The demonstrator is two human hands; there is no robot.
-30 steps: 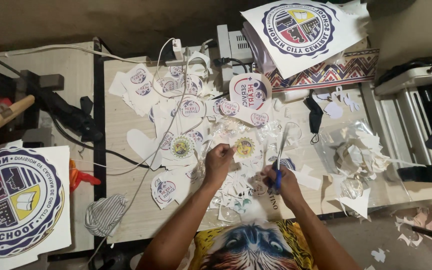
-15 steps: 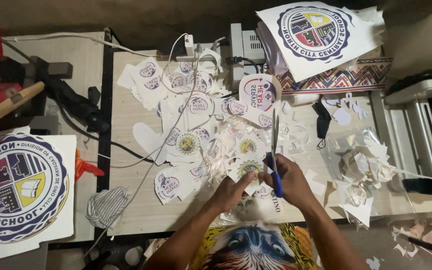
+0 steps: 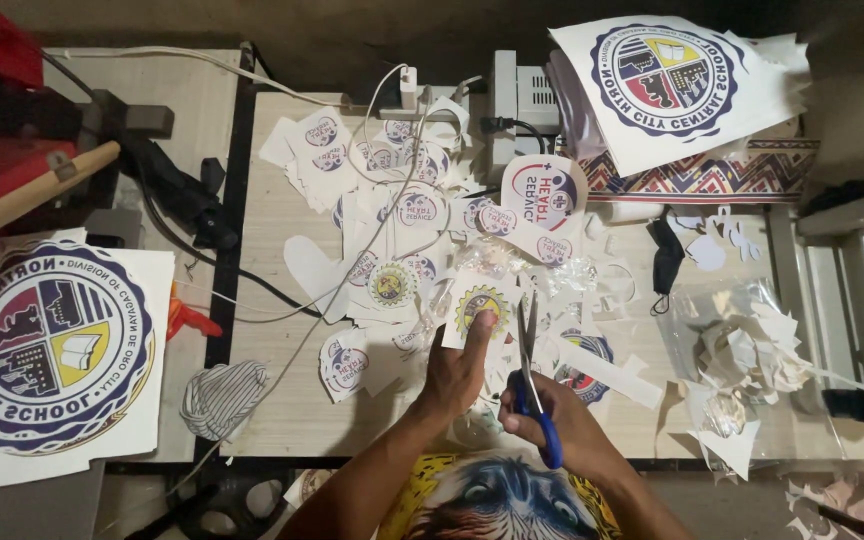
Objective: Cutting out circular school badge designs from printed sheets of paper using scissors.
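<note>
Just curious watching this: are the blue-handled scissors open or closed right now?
Open. The scissors in the right hand show two blades parted in a narrow V beside the round yellow sticker the left hand holds.

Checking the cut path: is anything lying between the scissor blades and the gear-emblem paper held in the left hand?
Nothing visible. The scissors in the right hand point along the right edge of the paper, which the left hand holds.

A small home print or craft workshop: a wooden table [image 3: 272,400] littered with cut-out round stickers [image 3: 392,283], paper scraps [image 3: 752,350] at three o'clock, big printed seals [image 3: 47,345] at nine o'clock, cables [image 3: 282,295] trailing across.
</note>
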